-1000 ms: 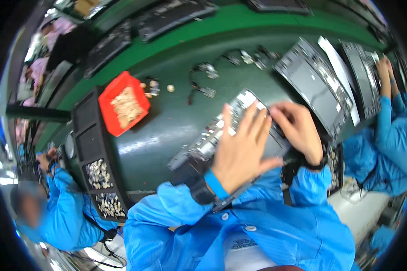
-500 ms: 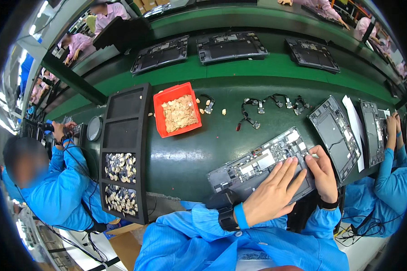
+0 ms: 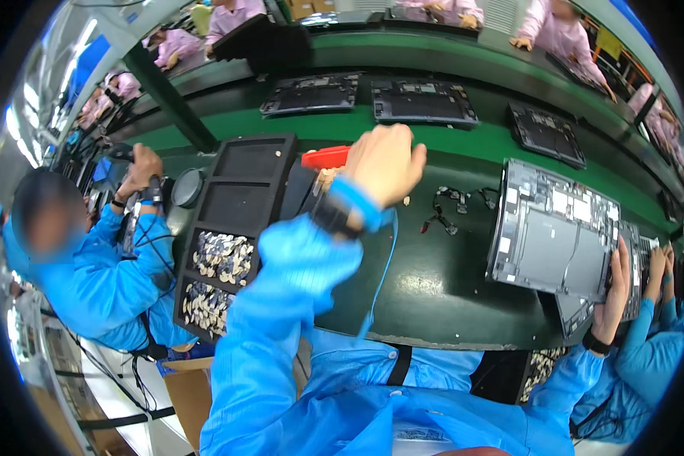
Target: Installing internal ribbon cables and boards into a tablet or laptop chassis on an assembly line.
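On the right part of the green table: a grey laptop base sits on a slant, with its insides showing.
Long way of the laptop base: it runs from left to right, and it dips down toward the right. From this view, its long and short sides look almost the same.
Which way it points: the side with the bright circuit parts faces the far side of the table. The plain grey side faces the person.
Under the laptop base: another laptop part peeks out below the near right corner. I can't tell if the two touch.
Right hand: the right hand has hold of the laptop base near that same corner. Its fingers are close together, lie along the right edge and point away from the person.
Left hand: the left hand is well apart from the laptop base, up in front of the red box. Its fingers look bent, but the tips are hidden, so I can't tell how wide they are or if they have hold of anything.
Left wrist: it wears a blue band and a black watch. A thin blue cord hangs near it.
Red box: pale bits show inside.
Black tray: the black tray has dark and pale bits in its two near parts.
Middle of the table: small black parts with wires lie past the left hand, on its right.
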Motion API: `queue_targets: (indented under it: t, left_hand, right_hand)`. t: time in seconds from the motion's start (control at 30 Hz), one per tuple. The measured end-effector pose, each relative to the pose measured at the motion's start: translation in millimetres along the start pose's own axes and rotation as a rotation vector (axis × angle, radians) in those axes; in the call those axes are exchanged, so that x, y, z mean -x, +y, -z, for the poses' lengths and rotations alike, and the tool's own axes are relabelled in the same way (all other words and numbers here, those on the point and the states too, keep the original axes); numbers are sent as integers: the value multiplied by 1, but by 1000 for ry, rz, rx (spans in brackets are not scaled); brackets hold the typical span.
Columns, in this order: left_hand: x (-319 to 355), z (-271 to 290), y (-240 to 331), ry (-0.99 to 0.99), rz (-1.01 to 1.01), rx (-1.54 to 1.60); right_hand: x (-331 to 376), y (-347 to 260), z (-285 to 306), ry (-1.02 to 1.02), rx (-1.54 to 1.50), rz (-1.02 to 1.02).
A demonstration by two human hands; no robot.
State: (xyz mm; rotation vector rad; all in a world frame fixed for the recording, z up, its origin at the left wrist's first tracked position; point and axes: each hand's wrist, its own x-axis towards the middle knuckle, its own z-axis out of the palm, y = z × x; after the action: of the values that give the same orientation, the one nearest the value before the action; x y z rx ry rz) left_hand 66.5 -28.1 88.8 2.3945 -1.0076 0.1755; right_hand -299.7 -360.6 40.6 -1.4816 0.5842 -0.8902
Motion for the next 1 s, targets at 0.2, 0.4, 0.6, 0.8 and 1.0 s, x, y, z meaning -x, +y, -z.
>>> queue_targets:
  t: [0.2, 0.4, 0.6, 0.8, 1.0]
  left_hand:
    - [-154, -61, -99, -120, 235, -209]
    - [-193, -130, -213, -174, 236, -230]
    - [-187, -79, -177, -265, 594, 357]
    - [-189, -21, -105, 15, 523, 1478]
    - [-110, 83, -37, 103, 204, 1743]
  right_hand:
    - [31, -3, 4, 41, 28, -20]
    - [67, -4, 51, 117, -68, -77]
    - [68, -2, 75, 173, -60, -157]
    - [-27, -24, 31, -74, -12, -240]
    - [-188, 4, -119, -264, -152, -213]
